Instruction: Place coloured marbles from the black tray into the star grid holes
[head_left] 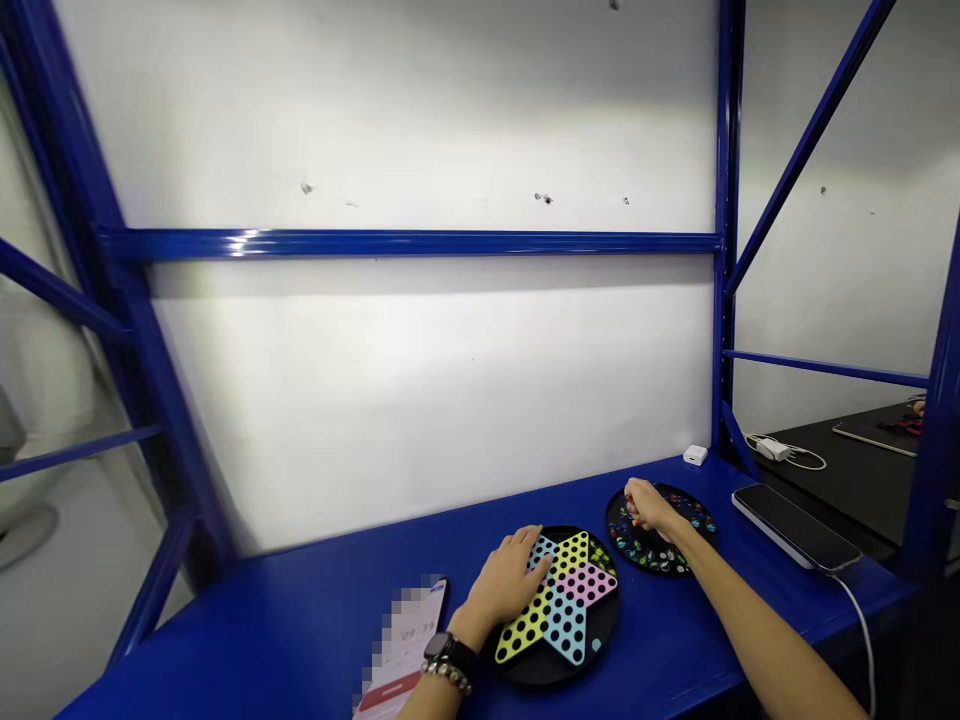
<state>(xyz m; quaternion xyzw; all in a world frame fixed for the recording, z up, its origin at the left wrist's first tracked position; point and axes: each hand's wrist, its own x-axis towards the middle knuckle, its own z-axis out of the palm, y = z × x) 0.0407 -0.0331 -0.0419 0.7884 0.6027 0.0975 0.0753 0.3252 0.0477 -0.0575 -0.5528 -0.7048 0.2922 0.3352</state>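
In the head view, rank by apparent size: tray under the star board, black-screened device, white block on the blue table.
1. Tray under the star board
2. Black-screened device
3. White block

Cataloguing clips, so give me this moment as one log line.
left hand: on star board | right hand: at marble tray, grip unclear

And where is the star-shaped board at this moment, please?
In the head view, the star-shaped board lies low and right of centre, on a round black tray, with the left hand over its left side.
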